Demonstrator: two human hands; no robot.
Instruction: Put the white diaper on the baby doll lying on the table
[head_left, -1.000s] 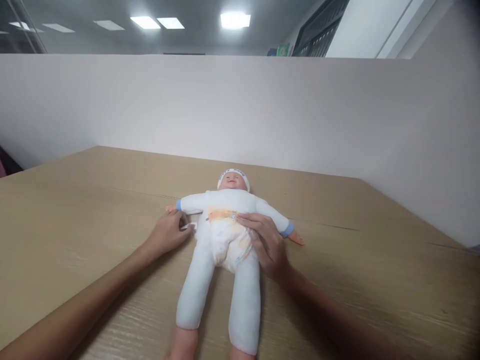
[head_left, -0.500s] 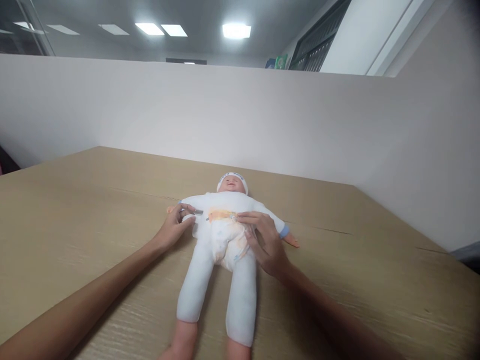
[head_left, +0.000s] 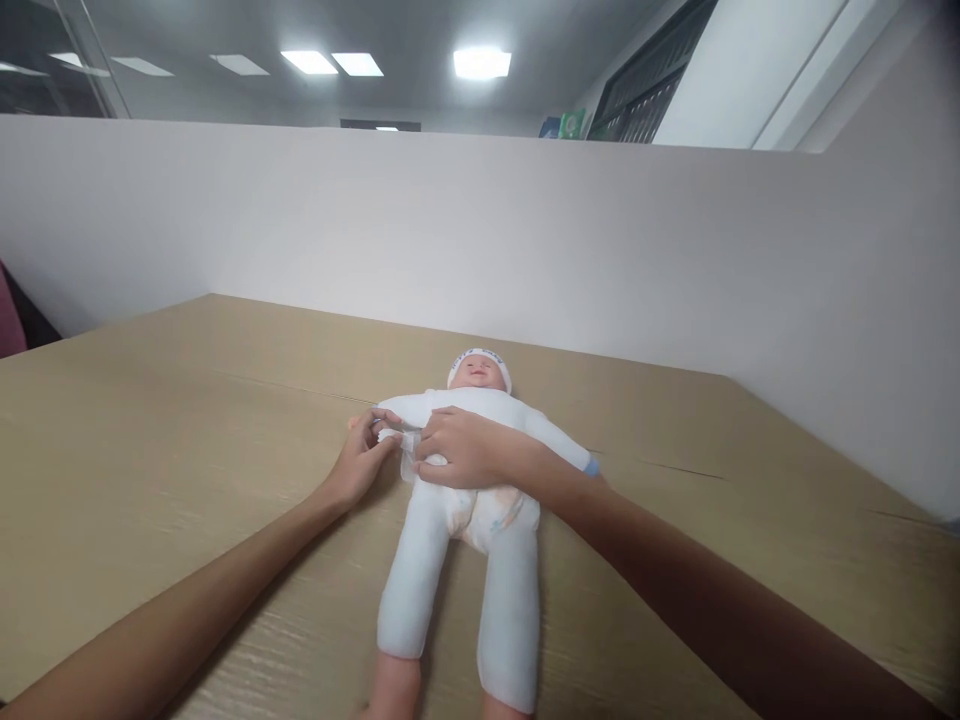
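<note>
Head view is showing a diaper (head_left: pixel 504 510) covering the front of a doll (head_left: pixel 486 405) and running between its legs; how far it is reaching underneath is not showing. At nine o'clock from the belly, a whitish flap (head_left: pixel 409 458), seemingly the diaper's, is sticking out rather than lying flat, so this side is looking unfastened. The side at three o'clock is hiding beneath the right arm, so whether it is secured is impossible to tell. Putting the diaper in place is looking mostly done; closing the flap's side is seemingly remaining.

The left hand (head_left: pixel 358 462), at nine o'clock, is apparently pinching the flap's outer end between thumb and fingers. The right hand (head_left: pixel 469 450), crossing from four o'clock, is curling its fingers at the flap's inner end; whether they are gripping is unclear.

Farther out, the doll is lying face-up on a table (head_left: pixel 247 480), head toward twelve, legs toward six. Beyond, a pale partition (head_left: pixel 420 230) is standing.
</note>
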